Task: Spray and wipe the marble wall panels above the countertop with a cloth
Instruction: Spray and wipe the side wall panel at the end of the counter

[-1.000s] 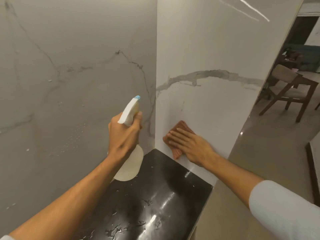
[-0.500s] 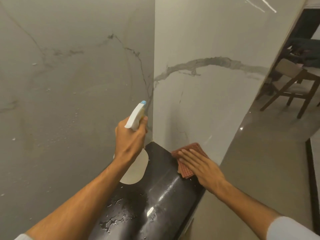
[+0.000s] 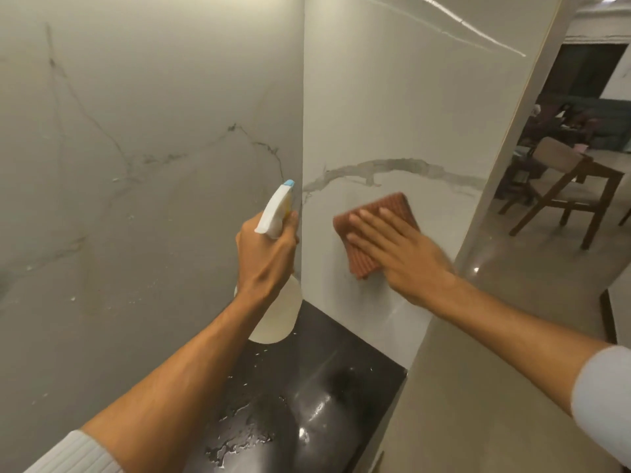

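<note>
now the cloth [image 3: 392, 213] has been swept upward by the flat-fingered right hand [image 3: 404, 259], so wiping continues; the spray bottle [image 3: 276, 213] is gripped by the left hand [image 3: 266, 257].

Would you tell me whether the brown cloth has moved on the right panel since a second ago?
Yes. The cloth has gone up from the countertop edge to just under the grey vein, right hand flat on it.
</note>
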